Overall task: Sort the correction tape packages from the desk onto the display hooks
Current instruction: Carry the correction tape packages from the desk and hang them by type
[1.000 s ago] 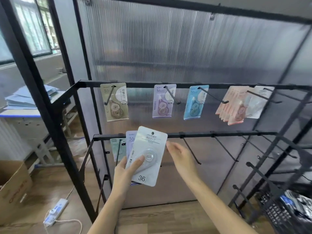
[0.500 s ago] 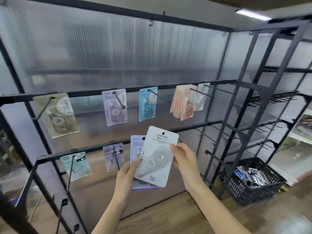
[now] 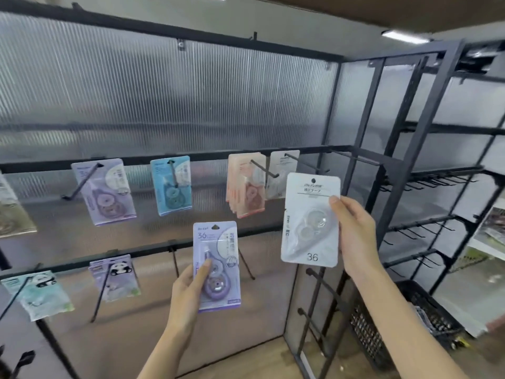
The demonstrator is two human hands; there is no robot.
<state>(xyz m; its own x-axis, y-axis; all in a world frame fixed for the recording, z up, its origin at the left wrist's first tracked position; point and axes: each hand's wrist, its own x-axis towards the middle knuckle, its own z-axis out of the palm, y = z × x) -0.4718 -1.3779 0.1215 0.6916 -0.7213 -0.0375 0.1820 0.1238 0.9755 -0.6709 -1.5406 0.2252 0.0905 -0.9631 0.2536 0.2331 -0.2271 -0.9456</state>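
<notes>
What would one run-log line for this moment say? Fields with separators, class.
left hand: holds purple pack | right hand: holds white pack, raised near top-row hook | not yet hung

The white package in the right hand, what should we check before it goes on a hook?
1. Right hand grips the white package: ok.
2. Hang hole at its top uncovered: ok.
3. Matching white packages hook on the top rail found: ok.
4. Hole lined up with that hook's tip: not ok, it sits lower.
5. Left hand holds the purple package clear: ok.
6. Room left on the hook: cannot tell.
</notes>
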